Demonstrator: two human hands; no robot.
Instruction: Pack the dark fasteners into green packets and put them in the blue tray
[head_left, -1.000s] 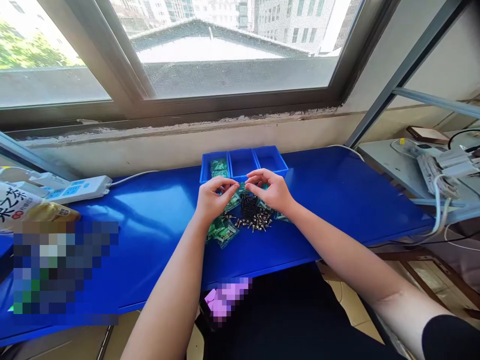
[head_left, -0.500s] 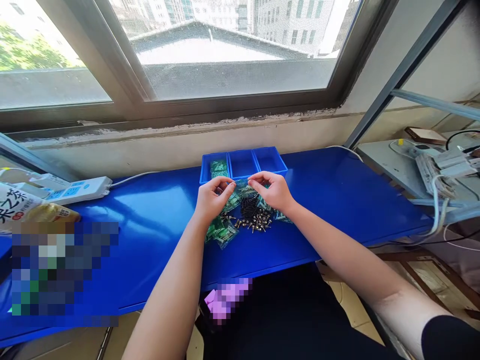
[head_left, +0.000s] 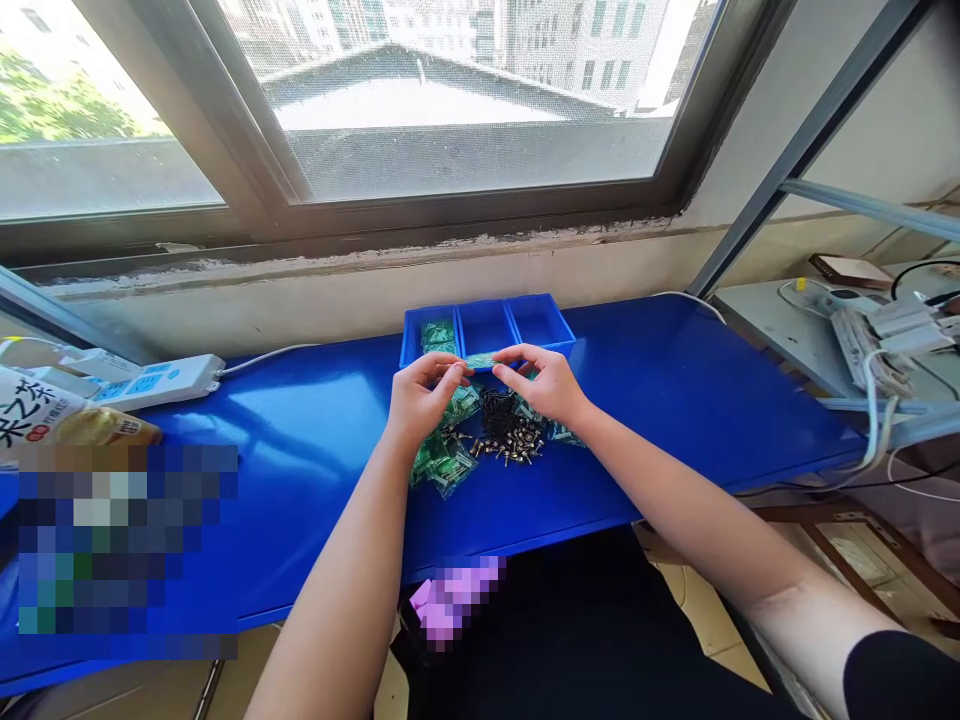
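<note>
Between my two hands is a small clear-green plastic packet [head_left: 480, 361], its contents too small to make out. My left hand [head_left: 429, 392] pinches its left end and my right hand [head_left: 546, 384] pinches its right end. Below them on the blue table lie a heap of black screws [head_left: 498, 412] and a heap of shiny metal fittings [head_left: 520, 442]. More green packets [head_left: 444, 464] lie to the left of the heaps, partly under my left hand. Just behind stands a blue three-compartment tray [head_left: 564, 340], with similar packets [head_left: 438, 335] in its left compartment.
A white power strip [head_left: 169, 380] and a printed food bag [head_left: 67, 418] sit at the table's left. A cable runs along the back edge by the wall. Metal frame posts [head_left: 795, 160] rise at the right, beside a side shelf with adapters and cables [head_left: 892, 330].
The packet between my hands has been lifted slightly and tilted, so it now shows as a narrow strip in front of the tray. My hands have barely moved.
</note>
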